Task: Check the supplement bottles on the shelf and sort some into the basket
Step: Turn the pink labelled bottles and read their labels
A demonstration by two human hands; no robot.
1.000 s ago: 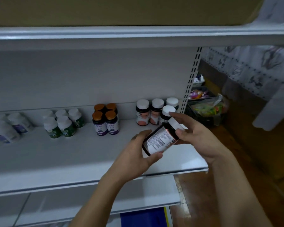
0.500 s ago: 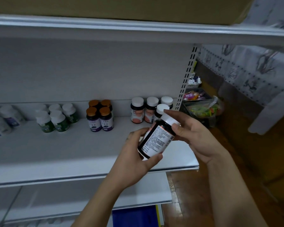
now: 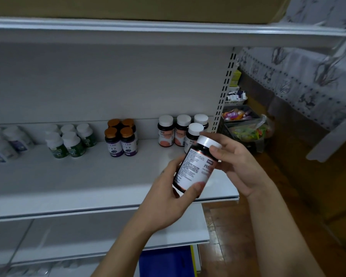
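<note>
A dark supplement bottle [image 3: 194,168] with a white cap and a white printed label is held tilted in front of the shelf [image 3: 68,176]. My left hand [image 3: 168,198] grips its lower end, thumb across the label. My right hand [image 3: 234,162] holds its upper part just below the cap. Behind it on the shelf stand several matching white-capped bottles [image 3: 166,132] with orange-pink labels. Further left are orange-capped purple-label bottles [image 3: 120,138], green-label bottles [image 3: 68,140] and blurred white bottles [image 3: 6,144].
An upper shelf [image 3: 168,31] carries a cardboard box. A lower shelf [image 3: 100,232] lies beneath, with something blue [image 3: 166,262] below it. Right of the slotted upright [image 3: 224,92] are dark baskets of colourful packets [image 3: 246,128] on a brown floor, and patterned cloth [image 3: 300,80].
The bottle has been tipped more upright and turned between my hands, so the label's front edge now shows. Both hands keep their hold.
</note>
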